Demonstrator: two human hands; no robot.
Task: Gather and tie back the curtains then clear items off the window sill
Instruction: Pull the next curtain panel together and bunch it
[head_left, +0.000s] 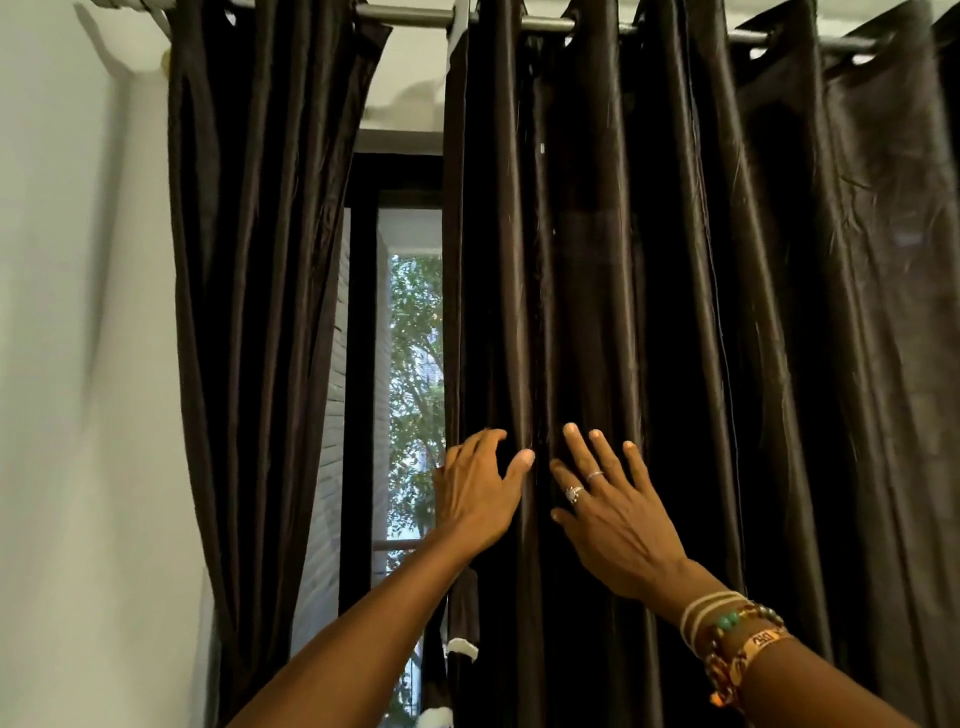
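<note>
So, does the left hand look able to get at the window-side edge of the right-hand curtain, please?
Probably yes: the left hand is right at that edge of the right-hand curtain, fingers loosely curved, nothing in between. The right hand lies flat on the folds beside it, clear of its path.

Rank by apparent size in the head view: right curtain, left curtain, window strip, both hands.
1. right curtain
2. left curtain
3. window strip between them
4. left hand and right hand: about alike and nearest the camera, so not ranked against each other.
</note>
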